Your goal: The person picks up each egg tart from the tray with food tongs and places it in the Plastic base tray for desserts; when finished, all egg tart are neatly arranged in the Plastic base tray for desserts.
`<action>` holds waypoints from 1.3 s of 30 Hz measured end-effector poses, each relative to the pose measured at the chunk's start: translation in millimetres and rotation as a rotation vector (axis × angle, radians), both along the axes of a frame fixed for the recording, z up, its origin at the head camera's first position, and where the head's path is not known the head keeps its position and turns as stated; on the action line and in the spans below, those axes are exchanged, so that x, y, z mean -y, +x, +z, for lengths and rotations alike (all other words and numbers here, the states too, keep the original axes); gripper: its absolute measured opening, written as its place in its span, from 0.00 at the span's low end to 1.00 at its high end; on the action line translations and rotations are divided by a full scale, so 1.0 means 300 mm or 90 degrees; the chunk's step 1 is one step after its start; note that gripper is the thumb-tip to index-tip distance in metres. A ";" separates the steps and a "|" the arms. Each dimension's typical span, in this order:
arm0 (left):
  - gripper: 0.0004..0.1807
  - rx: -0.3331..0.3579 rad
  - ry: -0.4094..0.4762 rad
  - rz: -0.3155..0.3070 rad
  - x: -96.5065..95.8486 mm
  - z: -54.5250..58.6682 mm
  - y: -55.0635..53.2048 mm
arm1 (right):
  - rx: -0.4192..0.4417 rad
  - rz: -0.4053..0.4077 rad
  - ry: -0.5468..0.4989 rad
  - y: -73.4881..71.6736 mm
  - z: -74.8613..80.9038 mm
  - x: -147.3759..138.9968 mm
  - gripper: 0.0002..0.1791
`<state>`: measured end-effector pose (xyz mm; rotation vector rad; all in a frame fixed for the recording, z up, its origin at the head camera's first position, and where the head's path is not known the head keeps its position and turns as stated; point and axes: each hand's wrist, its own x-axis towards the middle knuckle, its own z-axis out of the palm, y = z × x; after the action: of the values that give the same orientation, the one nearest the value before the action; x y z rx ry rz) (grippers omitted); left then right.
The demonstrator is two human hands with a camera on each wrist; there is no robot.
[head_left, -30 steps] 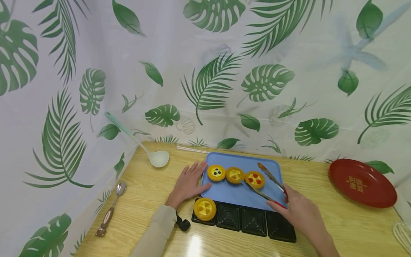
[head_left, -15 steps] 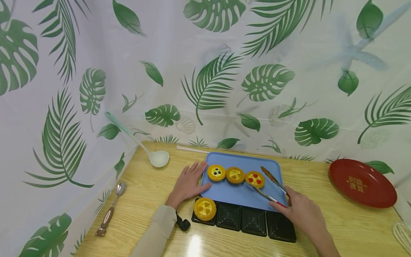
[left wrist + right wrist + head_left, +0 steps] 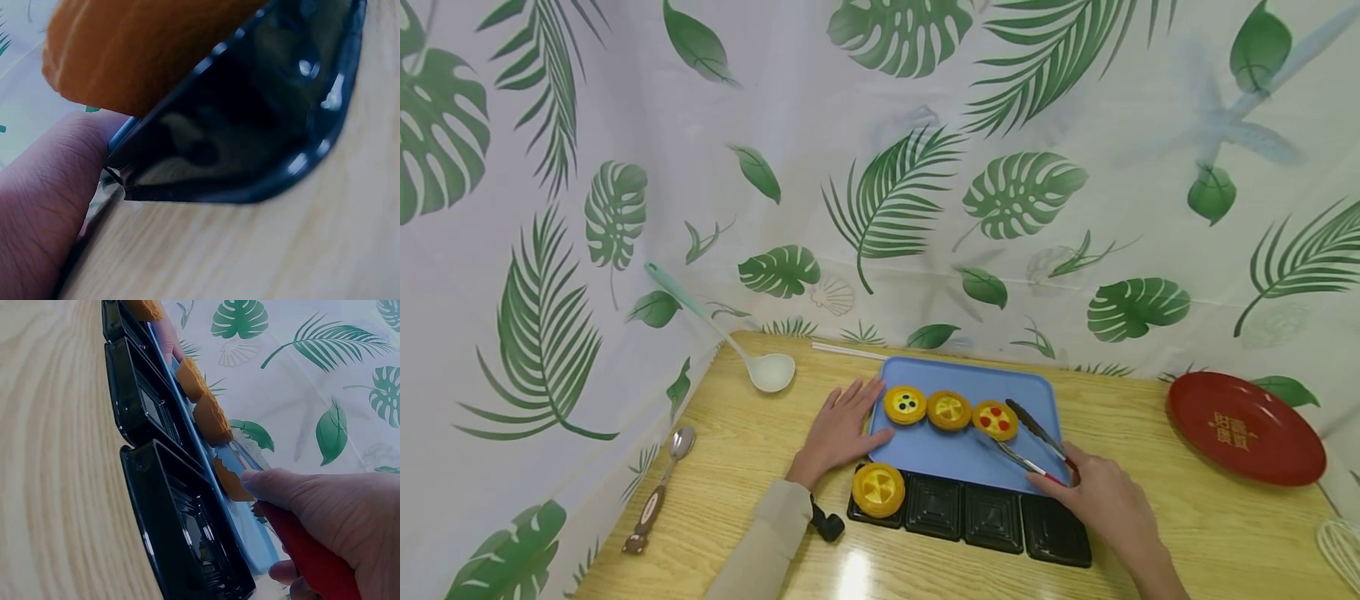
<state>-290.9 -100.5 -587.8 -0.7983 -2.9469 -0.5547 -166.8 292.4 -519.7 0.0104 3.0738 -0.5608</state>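
Red-dotted tart [image 3: 996, 421] is set toward the right edge of the tray [image 3: 917, 455]. Tongs [image 3: 1037, 428] are held spread about it by the right hand [image 3: 1103, 497], fingers curled, presumably for gripping; the tray's left edge is seemingly steadied by the left hand [image 3: 841, 429], fingers straight.

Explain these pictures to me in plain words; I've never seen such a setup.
There is no machine: these are a person's bare left hand and right hand. The wide picture is from a head-worn camera; the close ones are from cameras on the left and right wrists. On the table lies a blue tray with three tarts in a row. Nearer the person is a four-section black tray, with another tart in its leftmost section. A ladle and a spoon are to the left, a red plate to the right. The left hand rests at the blue tray's left edge. The right hand holds tongs, their arms on either side of the red-spotted tart.
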 end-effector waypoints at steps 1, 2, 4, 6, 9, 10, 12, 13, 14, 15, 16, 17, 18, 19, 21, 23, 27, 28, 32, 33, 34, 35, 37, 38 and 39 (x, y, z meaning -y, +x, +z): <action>0.50 0.000 0.002 0.000 0.000 -0.001 0.000 | 0.000 -0.002 -0.001 0.001 0.000 0.000 0.55; 0.49 -0.001 0.003 -0.001 -0.001 -0.002 0.001 | -0.001 -0.002 -0.002 0.001 -0.001 0.000 0.55; 0.50 -0.002 0.000 -0.001 -0.002 -0.004 0.000 | -0.001 -0.004 -0.005 0.003 -0.001 0.000 0.56; 0.49 -0.004 -0.003 -0.002 -0.003 -0.006 -0.001 | -0.002 -0.005 -0.007 0.005 -0.002 0.000 0.56; 0.50 -0.005 -0.007 -0.002 -0.004 -0.006 -0.001 | -0.004 -0.005 -0.008 0.006 -0.005 0.001 0.54; 0.49 -0.005 -0.005 -0.002 -0.004 -0.005 -0.001 | -0.005 -0.005 -0.008 0.007 -0.007 0.003 0.53; 0.49 -0.002 -0.003 -0.001 -0.004 -0.001 0.000 | -0.005 -0.007 -0.008 0.007 -0.010 0.004 0.51; 0.49 -0.001 -0.003 -0.001 -0.004 0.001 0.002 | -0.005 -0.007 -0.007 0.006 -0.011 0.004 0.51; 0.49 0.001 -0.003 0.000 -0.003 0.003 0.002 | -0.005 -0.006 -0.007 0.005 -0.012 0.003 0.52; 0.49 0.002 -0.003 0.000 -0.003 0.005 0.003 | -0.004 -0.007 -0.006 0.004 -0.013 0.002 0.52; 0.50 0.003 -0.004 0.000 -0.003 0.006 0.004 | -0.002 -0.007 -0.004 0.003 -0.014 0.002 0.53; 0.50 0.004 -0.006 0.000 -0.002 0.007 0.004 | -0.001 -0.007 -0.002 0.002 -0.015 0.002 0.54; 0.50 0.003 -0.005 -0.001 -0.002 0.007 0.004 | 0.001 -0.007 0.000 0.001 -0.016 0.001 0.55; 0.50 0.002 -0.008 -0.001 -0.002 0.007 0.004 | 0.003 -0.007 0.002 0.000 -0.017 0.002 0.55; 0.49 0.000 -0.010 -0.002 -0.001 0.006 0.003 | 0.005 -0.007 0.004 0.000 -0.018 0.004 0.55; 0.49 -0.001 -0.013 -0.001 0.000 0.005 0.003 | 0.007 -0.008 0.004 0.001 -0.018 0.008 0.55; 0.49 -0.003 -0.011 -0.001 0.000 0.004 0.002 | 0.005 -0.012 0.002 0.002 -0.018 0.014 0.53; 0.49 -0.003 -0.008 -0.002 0.000 0.004 0.002 | 0.004 -0.012 0.003 0.002 -0.017 0.014 0.53; 0.49 -0.003 0.000 -0.003 -0.001 0.005 0.004 | 0.003 -0.012 0.004 0.001 -0.018 0.011 0.53; 0.49 -0.003 0.001 -0.004 -0.001 0.006 0.004 | 0.003 -0.012 0.004 0.000 -0.017 0.010 0.53; 0.49 -0.002 0.002 -0.004 -0.001 0.006 0.005 | 0.003 -0.012 0.004 0.000 -0.017 0.009 0.54; 0.49 -0.002 0.001 -0.003 -0.001 0.007 0.005 | 0.003 -0.012 0.004 -0.001 -0.018 0.008 0.54; 0.49 -0.003 0.000 -0.003 -0.002 0.008 0.005 | 0.001 -0.012 0.003 -0.002 -0.018 0.006 0.54; 0.49 -0.004 -0.001 -0.002 -0.002 0.008 0.005 | 0.000 -0.013 0.004 -0.002 -0.018 0.005 0.54; 0.49 -0.004 -0.001 -0.002 -0.002 0.008 0.004 | 0.000 -0.013 0.004 -0.003 -0.018 0.004 0.54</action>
<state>-289.6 -99.9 -585.5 -0.8038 -2.9417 -0.5490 -167.7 291.2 -525.3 0.0423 3.0786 -0.5518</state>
